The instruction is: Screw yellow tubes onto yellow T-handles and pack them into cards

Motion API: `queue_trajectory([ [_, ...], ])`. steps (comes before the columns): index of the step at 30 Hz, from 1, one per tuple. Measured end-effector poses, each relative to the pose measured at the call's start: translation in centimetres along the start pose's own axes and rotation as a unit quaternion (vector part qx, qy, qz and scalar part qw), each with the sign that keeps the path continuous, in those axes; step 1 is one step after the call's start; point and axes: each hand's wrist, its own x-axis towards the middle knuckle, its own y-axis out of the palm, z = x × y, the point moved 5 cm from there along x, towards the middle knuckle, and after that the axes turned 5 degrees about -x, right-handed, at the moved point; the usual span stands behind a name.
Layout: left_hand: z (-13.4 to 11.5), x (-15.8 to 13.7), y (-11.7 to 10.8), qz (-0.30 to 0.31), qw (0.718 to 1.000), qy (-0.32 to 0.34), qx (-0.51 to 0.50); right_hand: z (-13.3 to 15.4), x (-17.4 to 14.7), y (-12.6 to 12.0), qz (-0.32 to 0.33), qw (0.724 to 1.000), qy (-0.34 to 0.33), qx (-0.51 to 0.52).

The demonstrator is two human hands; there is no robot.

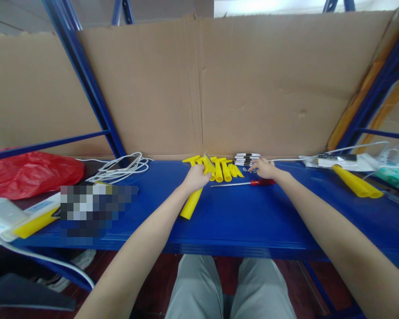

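Observation:
My left hand (197, 174) is closed around a yellow plastic handle (191, 204), whose hollow end points toward me. Behind it lies a row of yellow T-shaped handles (223, 170), with several small yellow pieces (235, 171) at its right end. My right hand (265, 169) reaches over the shelf with its fingers stretched out, beside some tiny shiny metal parts (244, 169). Just behind those fingers is a stack of white pieces with black bands (247, 158). In front of the right hand lies a screwdriver (256, 182) with a red handle, its shaft pointing left.
The blue shelf (239, 217) backs onto a cardboard panel (269, 88). To the left are a coiled white cable (129, 167), a red plastic bag (36, 173) and a blurred-out area. Two yellow handles (357, 182) and a white box (335, 160) lie at the right.

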Motion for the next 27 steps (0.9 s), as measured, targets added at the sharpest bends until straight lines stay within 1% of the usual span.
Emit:
queue_trajectory([
  [5, 0.0, 0.0, 0.0, 0.008, 1.0, 0.005, 0.007, -0.5, 0.1, 0.1, -0.016, 1.0, -0.001, -0.003],
  [11, -0.1, 0.0, 0.0, 0.01, 1.0, 0.003, 0.017, -0.7, -0.3, -0.1, -0.009, 1.0, 0.011, -0.001],
  [14, -0.2, -0.1, -0.1, 0.01, 1.0, -0.009, 0.006, -0.7, -0.5, -0.2, -0.005, 1.0, 0.018, 0.012],
  [17, -0.2, -0.2, -0.2, 0.005, 1.0, -0.021, -0.023, -0.6, -0.8, -0.4, -0.016, 0.999, 0.02, 0.026],
  [20, -0.1, -0.1, -0.1, 0.006, 0.996, -0.028, -0.085, -0.6, -1.2, -0.8, -0.038, 0.998, 0.033, 0.046],
  [22, -0.3, 0.1, 0.2, 0.02, 0.988, -0.038, -0.151, -0.6, -1.5, -1.1, -0.056, 0.996, 0.039, 0.059],
  [24, -0.9, 0.3, 0.7, 0.04, 0.969, -0.052, -0.237, -0.6, -1.7, -1.6, -0.079, 0.993, 0.042, 0.072],
  [27, -2.5, 0.8, 1.8, 0.064, 0.927, -0.077, -0.361, -0.3, -1.7, -2.1, -0.117, 0.988, 0.034, 0.093],
])
